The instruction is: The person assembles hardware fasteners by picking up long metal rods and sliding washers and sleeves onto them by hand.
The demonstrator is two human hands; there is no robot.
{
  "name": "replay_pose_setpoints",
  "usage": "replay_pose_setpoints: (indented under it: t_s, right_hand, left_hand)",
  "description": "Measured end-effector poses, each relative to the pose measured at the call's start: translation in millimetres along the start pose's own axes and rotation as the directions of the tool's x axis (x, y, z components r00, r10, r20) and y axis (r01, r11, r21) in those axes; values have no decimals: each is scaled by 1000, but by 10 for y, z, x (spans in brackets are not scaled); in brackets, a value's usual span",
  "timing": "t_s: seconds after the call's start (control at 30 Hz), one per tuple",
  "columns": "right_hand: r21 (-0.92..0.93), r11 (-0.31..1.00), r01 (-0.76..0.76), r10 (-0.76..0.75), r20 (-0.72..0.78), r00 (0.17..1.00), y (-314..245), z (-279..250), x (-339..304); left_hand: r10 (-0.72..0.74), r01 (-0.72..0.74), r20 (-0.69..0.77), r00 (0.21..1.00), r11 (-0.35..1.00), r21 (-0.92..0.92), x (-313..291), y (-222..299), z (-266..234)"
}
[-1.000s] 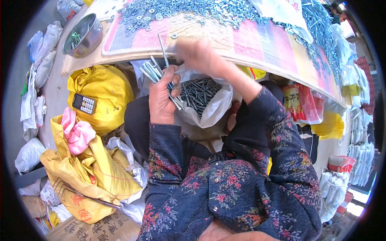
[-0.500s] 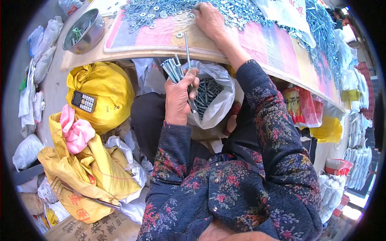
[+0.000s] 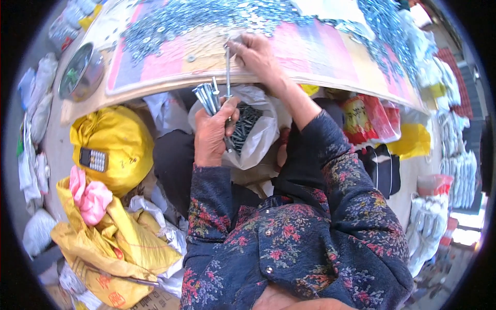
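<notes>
My left hand (image 3: 211, 135) is closed round a bunch of silvery bolts (image 3: 207, 98), which fan out above the fist. One long bolt (image 3: 228, 72) stands upright from its thumb and forefinger. At the top of that bolt, the fingers of my right hand (image 3: 258, 59) are pinched together; what small piece they hold, if any, is blurred. Beyond them, many flat metal washers (image 3: 155, 39) lie spread over the striped mat (image 3: 289, 64) on the table. Below the left hand, a white bag (image 3: 266, 137) holds a heap of dark screws (image 3: 245, 126).
A metal bowl (image 3: 95, 85) stands at the table's left end. More long bolts (image 3: 380, 36) are piled at the far right beside a white bag (image 3: 336, 11). A phone (image 3: 93, 159) rests on a yellow sack (image 3: 126, 168). Red packaging (image 3: 361, 121) hangs under the table's right side.
My right hand has come back from the washer pile to the upper end of the upright bolt. My left hand keeps its bunch. The whole view has shifted slightly.
</notes>
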State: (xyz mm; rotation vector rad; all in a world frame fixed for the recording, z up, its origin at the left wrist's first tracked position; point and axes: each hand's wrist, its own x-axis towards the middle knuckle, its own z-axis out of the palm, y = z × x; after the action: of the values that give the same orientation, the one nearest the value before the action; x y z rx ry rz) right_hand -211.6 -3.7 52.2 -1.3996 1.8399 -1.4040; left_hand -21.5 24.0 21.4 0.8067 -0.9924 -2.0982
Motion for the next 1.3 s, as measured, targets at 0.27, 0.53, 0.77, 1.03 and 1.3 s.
replay_pose_setpoints:
  t_s: [0.27, 0.53, 0.77, 1.03, 1.3]
  right_hand:
    - [617, 777, -123, 218, -80, 973, -86, -239, -404]
    - [-250, 927, 278, -307, -86, 948, -37, -654, -491]
    - [-639, 735, -227, -159, -489, 858, 1310, -1964, 709]
    - [-822, 559, -108, -332, -342, 879, 1476, -1903, 790]
    - [-738, 658, -147, -238, -389, 890, 1063, -1671, 453]
  left_hand:
    - [-150, 156, 172, 974, 987, -24, -9, -136, 165]
    - [-158, 163, 83, 984, 985, -51, 73, -311, 206]
    - [-192, 199, 72, 979, 973, -116, 72, -313, 295]
    - [-245, 253, 73, 967, 959, -129, 129, -326, 328]
    - [-206, 210, 41, 978, 964, -161, 61, -384, 305]
